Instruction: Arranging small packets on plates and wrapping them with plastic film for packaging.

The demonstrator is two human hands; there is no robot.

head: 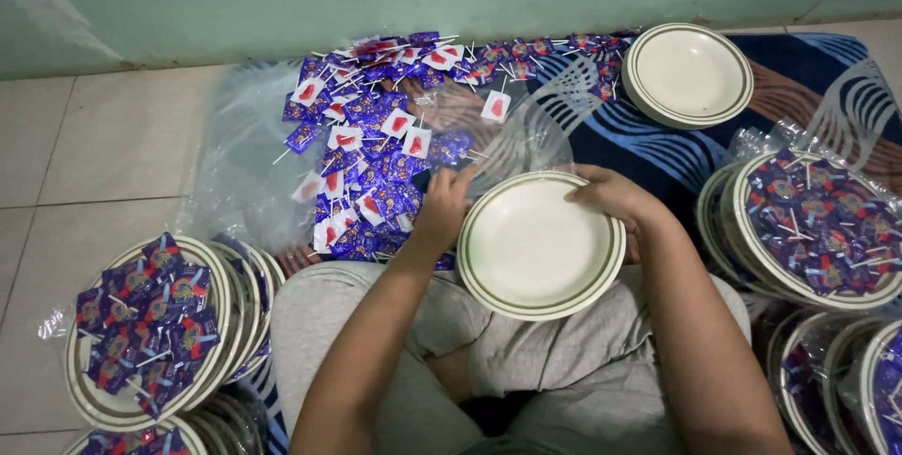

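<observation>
Gripping an empty cream plate (537, 246) by its rim, the right hand (615, 199) closes over the far right edge while the left hand (443, 206) clasps the far left edge — the plate hovers above the person's lap. Just beyond the plate lies a heap of purple-wrapped lollipops (381, 149); beyond and right of it sits a second empty plate (688, 74).

plate (540, 246): cream, green rim bands | lollipops (376, 149): purple-red wrappers | mat (648, 149): blue-white swirls
</observation>
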